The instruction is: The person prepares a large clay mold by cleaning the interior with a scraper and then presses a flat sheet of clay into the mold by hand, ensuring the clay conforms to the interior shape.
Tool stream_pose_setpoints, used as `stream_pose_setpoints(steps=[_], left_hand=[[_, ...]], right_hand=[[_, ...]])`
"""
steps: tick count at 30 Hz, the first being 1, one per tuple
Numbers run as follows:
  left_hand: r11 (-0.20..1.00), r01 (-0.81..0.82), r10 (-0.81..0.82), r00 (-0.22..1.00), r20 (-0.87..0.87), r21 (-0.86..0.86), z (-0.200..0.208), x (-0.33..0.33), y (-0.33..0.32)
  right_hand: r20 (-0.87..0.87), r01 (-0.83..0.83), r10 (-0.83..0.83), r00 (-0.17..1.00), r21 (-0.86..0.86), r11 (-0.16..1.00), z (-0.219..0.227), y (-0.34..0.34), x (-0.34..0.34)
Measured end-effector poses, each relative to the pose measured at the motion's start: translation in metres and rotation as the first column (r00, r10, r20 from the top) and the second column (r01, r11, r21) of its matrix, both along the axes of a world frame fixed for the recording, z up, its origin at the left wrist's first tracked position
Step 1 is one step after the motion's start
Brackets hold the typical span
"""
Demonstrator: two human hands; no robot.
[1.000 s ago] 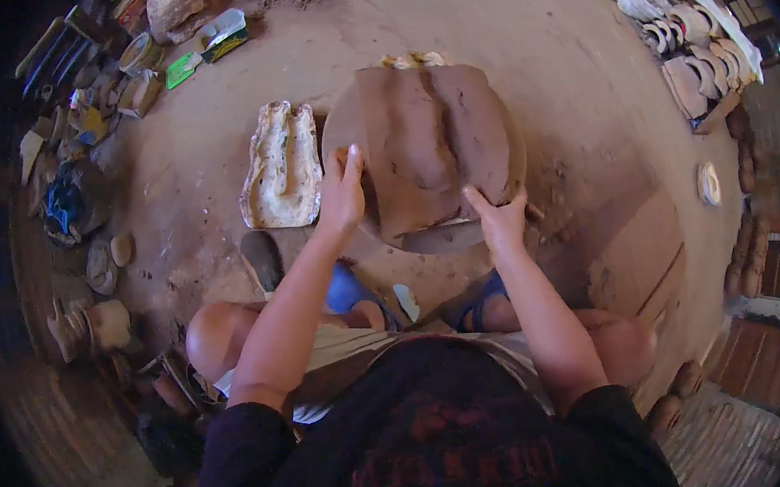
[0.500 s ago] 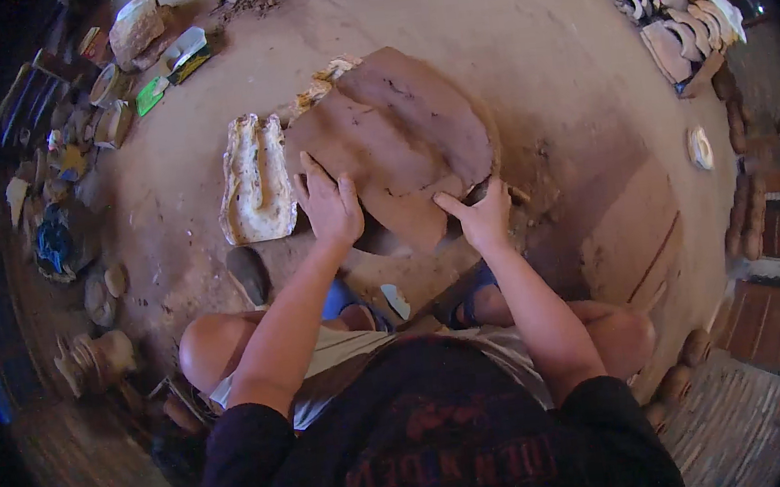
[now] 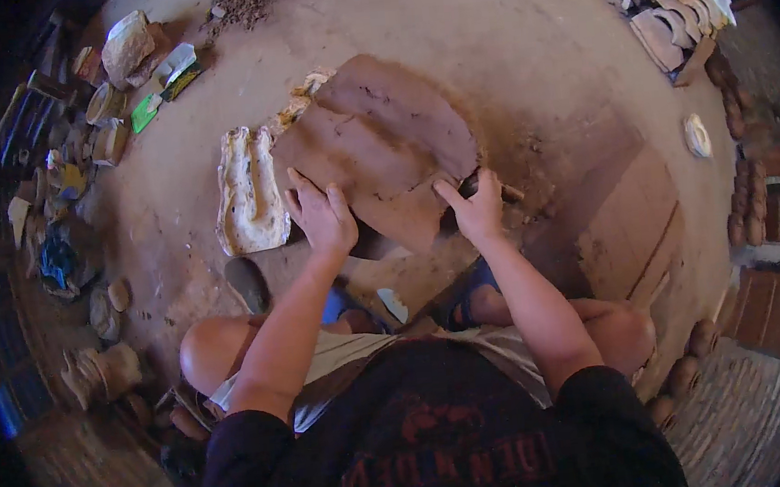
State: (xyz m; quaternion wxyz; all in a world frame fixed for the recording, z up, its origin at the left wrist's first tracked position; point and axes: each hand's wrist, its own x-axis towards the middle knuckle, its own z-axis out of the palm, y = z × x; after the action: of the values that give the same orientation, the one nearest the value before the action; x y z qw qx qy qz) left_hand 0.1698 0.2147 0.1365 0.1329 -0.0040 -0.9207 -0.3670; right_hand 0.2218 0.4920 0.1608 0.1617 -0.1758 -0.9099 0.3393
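A large brown clay slab (image 3: 371,134) lies draped in front of me, with a long raised bulge and furrow across it and a pointed near corner. My left hand (image 3: 325,219) rests on its near left edge, fingers stretched out and thumb apart. At the near right edge, my right hand (image 3: 478,210) has its thumb on top of the clay and its fingers curled at the side, pinching the rim. A pale, rough-edged mould (image 3: 251,195) with a looped groove stands just left of the slab. Another pale rough edge (image 3: 307,93) shows from beneath the slab's far left side.
A dark oval stone (image 3: 247,284) lies near my left knee, and a pale shard (image 3: 393,304) between my feet. Along the left are a large rock (image 3: 127,48), a green card (image 3: 146,113) and assorted clutter. Curved clay pieces (image 3: 659,34) are stacked at the far right.
My view has shifted slightly. Both hands stay at the slab's near edge; the right fingers have moved up along its right rim, and the slab's near part sits a little differently.
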Motion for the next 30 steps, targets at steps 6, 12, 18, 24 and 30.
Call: stream_pose_setpoints(steps=[6, 12, 18, 24, 30], left_hand=[[1.000, 0.019, -0.018, 0.998, -0.061, 0.017, -0.003, -0.004, -0.006], [0.999, 0.030, -0.030, 0.999, -0.017, 0.032, 0.002, -0.006, -0.010], [0.994, 0.106, -0.106, 0.994, -0.034, 0.018, -0.006, -0.017, -0.024], [0.995, 0.096, -0.097, 0.994, 0.054, 0.011, -0.010, -0.022, -0.034], [0.988, 0.147, -0.149, 0.988, -0.040, -0.052, -0.012, -0.036, -0.043]], right_hand=[[0.172, -0.022, 0.035, 0.985, -0.075, 0.997, 0.015, -0.002, -0.002], [0.204, 0.107, -0.083, 0.975, -0.108, 0.988, -0.001, -0.001, -0.009], [0.191, 0.073, -0.017, 0.981, -0.291, 0.954, -0.008, 0.007, -0.019], [0.460, 0.038, -0.101, 0.882, 0.144, 0.989, 0.049, -0.010, 0.004], [0.651, -0.519, 0.270, 0.710, 0.225, 0.824, 0.065, -0.032, 0.038]])
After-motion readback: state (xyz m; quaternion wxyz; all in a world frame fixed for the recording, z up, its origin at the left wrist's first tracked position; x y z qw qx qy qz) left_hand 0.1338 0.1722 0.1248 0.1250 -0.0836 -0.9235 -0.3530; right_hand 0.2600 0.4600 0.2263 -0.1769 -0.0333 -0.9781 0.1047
